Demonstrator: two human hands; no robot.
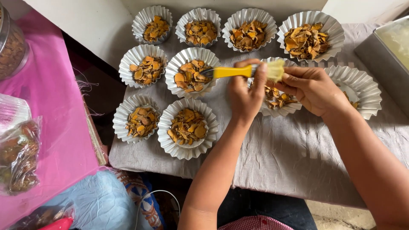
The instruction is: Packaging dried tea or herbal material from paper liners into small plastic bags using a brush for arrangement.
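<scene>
over on the far left a clear jar (10,44) of brown bits stands on the pink cloth (55,102), and nearer, at the left edge, a clear plastic bag (17,155) of dark pieces slumps beside a ribbed clear tub (10,111). at the near left edge, a red packet corner (57,224) pokes in. far right, a grey metal tin (383,51) sits on the grey cloth (289,157).

count the white fluted paper cups: ten in view. four along the far row, four in the middle row, two in the near row. eight sit in plain sight holding orange-yellow dried chips; the other two in the middle row are partly hidden by the hands.

now the hands, right over the third middle cup (279,102). left hand (246,96) is closed round the yellow handle of a brush (238,71), handle pointing left over the neighbouring cup (191,77). right hand (313,89) pinches the pale bristles (276,70) between fingertips, fingers curled. the brush hangs just above the cups, between both hands, touching both.
</scene>
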